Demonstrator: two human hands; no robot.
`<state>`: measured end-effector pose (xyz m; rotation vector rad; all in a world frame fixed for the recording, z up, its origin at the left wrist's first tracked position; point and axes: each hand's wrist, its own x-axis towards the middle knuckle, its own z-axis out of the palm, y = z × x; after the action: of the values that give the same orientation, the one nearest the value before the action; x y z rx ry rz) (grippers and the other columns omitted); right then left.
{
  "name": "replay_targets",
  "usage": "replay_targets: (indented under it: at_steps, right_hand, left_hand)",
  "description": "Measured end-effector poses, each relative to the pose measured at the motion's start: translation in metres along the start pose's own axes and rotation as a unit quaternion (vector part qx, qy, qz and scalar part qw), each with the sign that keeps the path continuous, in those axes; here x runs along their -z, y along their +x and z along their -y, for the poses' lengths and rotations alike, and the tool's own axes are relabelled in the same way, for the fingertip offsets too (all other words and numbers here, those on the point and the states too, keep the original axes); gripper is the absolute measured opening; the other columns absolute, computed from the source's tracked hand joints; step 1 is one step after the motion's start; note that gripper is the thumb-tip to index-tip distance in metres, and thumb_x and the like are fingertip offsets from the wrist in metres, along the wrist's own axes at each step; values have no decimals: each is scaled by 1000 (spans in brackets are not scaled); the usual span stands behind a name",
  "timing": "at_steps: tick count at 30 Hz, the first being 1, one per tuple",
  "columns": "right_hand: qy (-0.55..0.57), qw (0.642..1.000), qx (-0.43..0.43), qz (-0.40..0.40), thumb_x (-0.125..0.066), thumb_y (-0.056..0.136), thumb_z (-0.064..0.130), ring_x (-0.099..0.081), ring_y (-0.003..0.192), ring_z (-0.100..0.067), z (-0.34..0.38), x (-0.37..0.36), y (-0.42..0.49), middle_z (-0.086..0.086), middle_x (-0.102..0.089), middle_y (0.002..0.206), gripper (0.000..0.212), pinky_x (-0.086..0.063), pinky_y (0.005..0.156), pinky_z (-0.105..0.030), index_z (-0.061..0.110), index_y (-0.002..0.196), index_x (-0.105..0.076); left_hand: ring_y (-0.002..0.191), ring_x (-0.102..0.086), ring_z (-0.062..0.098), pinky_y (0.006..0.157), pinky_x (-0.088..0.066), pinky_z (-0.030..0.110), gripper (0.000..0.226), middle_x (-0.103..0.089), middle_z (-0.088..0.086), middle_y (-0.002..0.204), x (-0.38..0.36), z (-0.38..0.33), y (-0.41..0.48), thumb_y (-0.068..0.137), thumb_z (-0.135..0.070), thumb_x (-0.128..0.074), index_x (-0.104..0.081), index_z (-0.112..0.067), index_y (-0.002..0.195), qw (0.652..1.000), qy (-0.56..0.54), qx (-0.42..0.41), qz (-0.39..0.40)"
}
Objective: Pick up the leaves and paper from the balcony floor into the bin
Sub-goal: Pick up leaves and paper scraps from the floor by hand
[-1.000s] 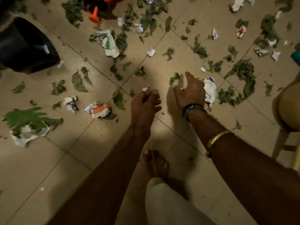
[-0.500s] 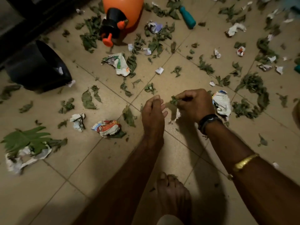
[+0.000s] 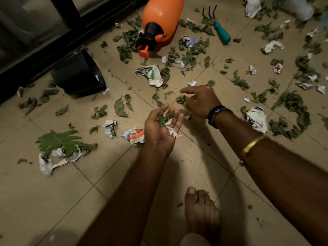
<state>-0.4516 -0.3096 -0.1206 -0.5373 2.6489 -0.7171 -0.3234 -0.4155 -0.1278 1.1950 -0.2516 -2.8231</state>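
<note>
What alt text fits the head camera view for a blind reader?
A left hand, palm up, cups leaves and paper scraps while the right hand reaches for a leaf on the littered tile floor; a black bin lies tipped nearby.

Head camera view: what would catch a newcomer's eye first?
The tiled floor is strewn with green leaves and crumpled paper. An orange sprayer lies at the top, a black bin at the left. In the middle, the left hand cups a handful of leaves while the right hand reaches for another leaf.
</note>
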Motion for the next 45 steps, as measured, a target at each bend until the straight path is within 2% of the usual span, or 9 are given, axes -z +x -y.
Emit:
replay_targets:
  at_steps: [3, 8, 12, 16, 20, 24, 28, 37, 45]
  right_hand:
    - [-218, 964, 101, 110, -56, 94, 23, -54, 114, -34, 0, -29, -3, -9, -57, 124, 28, -50, 92, -44, 17, 121, -62]
    - [-264, 956, 119, 39, -55, 96, 16, -61, 100, -27, -17, -39, -34, -6, -66, 112, 24, -54, 82, -39, 20, 110, -73]
    - [-64, 998, 3, -7, -71, 85, 11, -67, 87, -15, -12, -24, -42, 4, -74, 90, 17, -56, 83, -33, 24, 91, -79]
    - [175, 984, 7, -29, -83, 76, 11, -69, 72, -2, 30, -10, -62, 7, -73, 77, 25, -53, 63, -14, 26, 91, -69]
    - [141, 982, 88, 93, -85, 76, 26, -70, 73, 1, 56, -9, -72, 11, -75, 80, 14, -49, 64, -9, 25, 85, -74]
    - [194, 979, 42, -42, -77, 86, 23, -69, 79, -3, 44, -12, -52, 10, -74, 84, 2, -57, 76, -24, 22, 87, -77]
    - [-15, 998, -59, -14, -64, 93, 22, -65, 105, -18, 23, -42, -39, -1, -72, 115, 22, -52, 95, -33, 22, 113, -73]
    - [-229, 965, 128, -4, -50, 100, 18, -58, 97, -26, 40, -93, -66, -7, -63, 106, 22, -53, 78, -37, 19, 110, -70]
    - [180, 981, -52, -41, -79, 79, 3, -71, 80, -4, 49, -44, -61, 10, -75, 80, 19, -60, 82, -26, 22, 81, -78]
  left_hand:
    - [87, -67, 26, 87, -58, 42, 19, -67, 13, 91, 10, -13, 0, 94, -21, -59, -68, -5, 100, 1000, -11, -5, -8]
    - [95, -67, 29, 91, -56, 44, 25, -66, 17, 104, 17, -24, -1, 97, -25, -55, -67, -4, 102, 999, -35, -15, -9]
    - [108, -67, 33, 98, -53, 47, 30, -66, 22, 122, 22, -19, -2, 99, -27, -54, -64, -3, 115, 999, -31, -11, -20]
    - [112, -65, 29, 105, -47, 45, 33, -61, 19, 134, 26, -7, -6, 98, -30, -50, -61, -8, 121, 1000, 0, 10, -17]
    - [111, -63, 29, 106, -46, 42, 44, -63, 19, 130, 29, -6, -13, 99, -33, -44, -61, -3, 128, 1000, 9, 20, 12]
    - [86, -68, 24, 83, -58, 37, 22, -68, 12, 94, 33, -22, -21, 96, -25, -56, -68, -7, 94, 1000, -19, 0, -2]
    - [83, -67, 24, 76, -60, 35, 21, -67, 12, 90, 41, -41, -31, 94, -23, -60, -70, -6, 88, 1000, -20, -22, -9]
    - [81, -68, 24, 73, -60, 35, 20, -67, 13, 93, 59, -58, -36, 93, -22, -60, -70, -5, 95, 997, -39, -52, -32]
    - [112, -65, 31, 97, -54, 44, 26, -66, 20, 118, 54, -54, -39, 97, -24, -56, -66, -3, 108, 998, -15, -43, -41]
